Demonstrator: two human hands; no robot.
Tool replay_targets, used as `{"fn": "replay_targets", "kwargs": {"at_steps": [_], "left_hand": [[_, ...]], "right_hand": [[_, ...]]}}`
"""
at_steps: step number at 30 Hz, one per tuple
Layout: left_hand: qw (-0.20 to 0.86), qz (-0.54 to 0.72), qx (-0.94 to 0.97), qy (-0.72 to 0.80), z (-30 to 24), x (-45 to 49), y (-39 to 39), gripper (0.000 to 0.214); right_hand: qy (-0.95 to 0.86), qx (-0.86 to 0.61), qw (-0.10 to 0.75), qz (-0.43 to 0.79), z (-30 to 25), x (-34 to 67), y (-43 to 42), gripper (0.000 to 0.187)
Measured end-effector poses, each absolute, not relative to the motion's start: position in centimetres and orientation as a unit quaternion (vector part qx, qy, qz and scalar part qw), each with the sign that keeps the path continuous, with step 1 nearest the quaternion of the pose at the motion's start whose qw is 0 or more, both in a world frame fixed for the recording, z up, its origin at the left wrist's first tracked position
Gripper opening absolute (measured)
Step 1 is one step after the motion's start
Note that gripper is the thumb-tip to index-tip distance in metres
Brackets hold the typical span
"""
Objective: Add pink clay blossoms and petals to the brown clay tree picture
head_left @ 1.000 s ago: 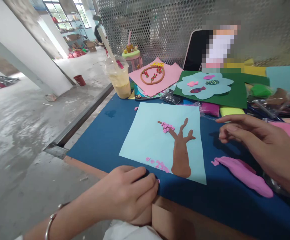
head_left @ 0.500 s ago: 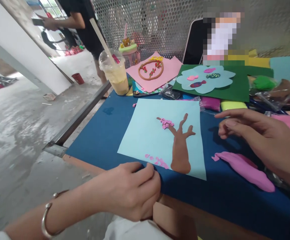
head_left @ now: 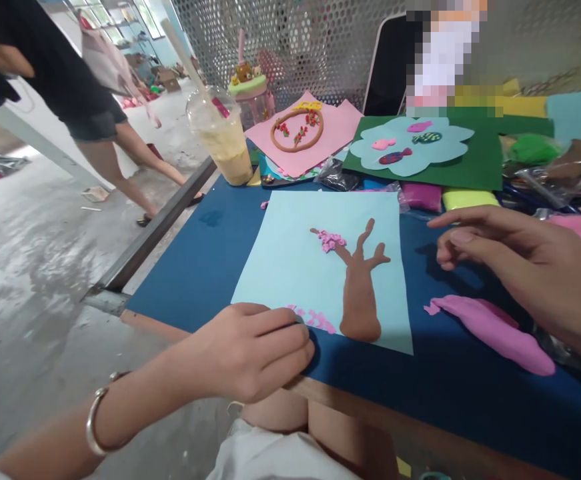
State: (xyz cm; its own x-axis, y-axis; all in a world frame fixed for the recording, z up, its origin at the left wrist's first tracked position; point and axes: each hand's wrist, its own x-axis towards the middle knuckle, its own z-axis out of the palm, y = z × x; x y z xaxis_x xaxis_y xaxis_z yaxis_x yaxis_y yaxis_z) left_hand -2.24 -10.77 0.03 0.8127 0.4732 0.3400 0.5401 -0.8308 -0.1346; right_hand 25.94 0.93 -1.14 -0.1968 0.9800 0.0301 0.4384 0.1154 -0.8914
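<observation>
A light-blue sheet of paper (head_left: 280,260) lies on the blue table, bearing a brown clay tree (head_left: 359,300) with pink clay blossoms (head_left: 331,241) on its left branch. Small flat pink clay pieces (head_left: 320,320) lie along the sheet's lower edge. Over that edge, beside these pieces, rests my left hand (head_left: 257,350), its fingers bent and pressed together; whatever is under the fingertips is hidden. My right hand (head_left: 525,253) hovers right of the sheet, index finger stretched out, the other fingers curled, nothing seen in it. Below it sits a long lump of pink clay (head_left: 495,333).
A plastic cup of drink with a straw (head_left: 225,150) stands at the table's back left. Behind the sheet are a pink paper with a clay ring (head_left: 297,130), a green sheet with clay fish (head_left: 480,170) and bagged clay (head_left: 420,197). A person (head_left: 70,87) walks at left.
My left hand has moved up, onto the sheet's lower edge, covering some pink pieces. My right hand has hardly moved. The person at left has walked closer, and the view has shifted slightly.
</observation>
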Motion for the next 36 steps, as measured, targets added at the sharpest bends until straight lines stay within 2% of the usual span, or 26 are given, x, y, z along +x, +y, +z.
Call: {"fn": "replay_targets", "kwargs": {"at_steps": [6, 10, 18, 23, 36], "left_hand": [[0.170, -0.230, -0.903, -0.321, -0.8, -2.8, -10.7, 0.004], [0.205, -0.221, -0.891, -0.339, -1.2, -2.9, -10.8, 0.005], [0.246, -0.198, -0.884, -0.345, -1.3, -2.3, -11.1, 0.003], [0.234, -0.167, -0.894, -0.342, -0.9, -2.0, -11.1, 0.010], [0.220, -0.120, -0.908, -0.336, -0.1, -2.0, -10.9, 0.018]], "right_hand": [[-0.685, -0.508, 0.350, 0.388, -1.6, 26.4, 1.4, 0.026], [-0.688, -0.505, 0.347, 0.388, -1.7, 26.4, 1.4, 0.022], [-0.689, -0.518, 0.340, 0.376, -1.7, 26.6, 1.4, 0.034], [-0.688, -0.517, 0.341, 0.378, -1.4, 26.5, 1.5, 0.038], [-0.693, -0.513, 0.336, 0.380, -1.8, 26.6, 1.4, 0.033]]}}
